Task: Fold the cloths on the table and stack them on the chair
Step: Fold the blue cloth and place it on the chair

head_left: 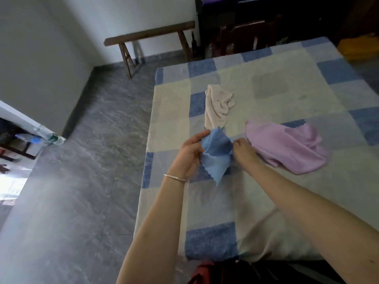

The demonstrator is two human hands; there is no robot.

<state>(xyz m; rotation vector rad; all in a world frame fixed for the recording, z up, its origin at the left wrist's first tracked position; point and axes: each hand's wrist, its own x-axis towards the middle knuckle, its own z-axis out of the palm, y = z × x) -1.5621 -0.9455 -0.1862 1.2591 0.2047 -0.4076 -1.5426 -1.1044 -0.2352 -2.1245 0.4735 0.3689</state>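
Blue cloth (215, 152), one of three, pinched by left grip (189, 154) and right grip (244, 150); cream cloth (217, 105) and lilac cloth (287, 148) lie on the surface (266, 201).

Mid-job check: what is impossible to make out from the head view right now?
- Chair: seat hidden behind the far edge of the table and in dark shadow, so any stack there is unseen.
- Blue cloth: folds motion-blurred, edges partly covered by the left hand and right hand.
- Cream cloth: near end hidden behind the blue cloth.
- Lilac cloth: bunched, lower layers hidden.
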